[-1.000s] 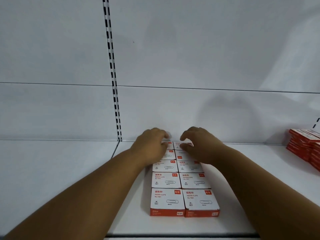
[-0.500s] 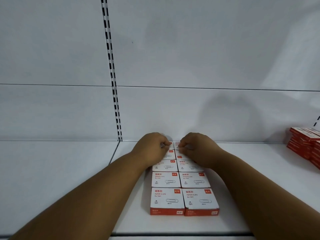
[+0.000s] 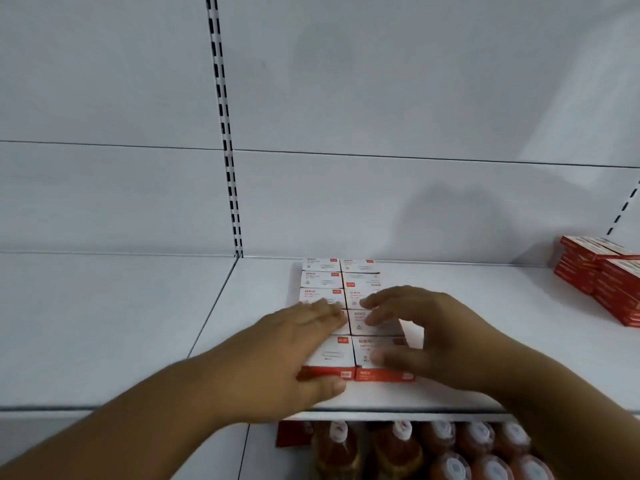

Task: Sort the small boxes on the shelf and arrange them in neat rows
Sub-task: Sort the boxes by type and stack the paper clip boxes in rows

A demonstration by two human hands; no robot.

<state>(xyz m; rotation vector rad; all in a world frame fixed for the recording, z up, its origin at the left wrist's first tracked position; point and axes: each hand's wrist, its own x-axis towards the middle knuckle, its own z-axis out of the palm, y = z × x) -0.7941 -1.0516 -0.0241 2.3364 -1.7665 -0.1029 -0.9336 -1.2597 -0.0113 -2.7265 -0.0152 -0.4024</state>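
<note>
A white shelf (image 3: 485, 341) with a pale back panel and a slotted upright (image 3: 227, 140) is being shown from above. On it, small white boxes with red fronts (image 3: 322, 282) are being displayed in two neat columns running from the back panel toward the front edge. A stack of red boxes (image 3: 602, 275) is being kept at the far right, well apart. Bottles with white caps (image 3: 398, 452) are being stored on the level below. The left hand (image 3: 287, 351) is being laid flat, fingers straight, on the near left boxes, thumb at the front face. The right hand (image 3: 433, 334) is being held wide, fingers spread above the near right boxes; contact cannot be told.
</note>
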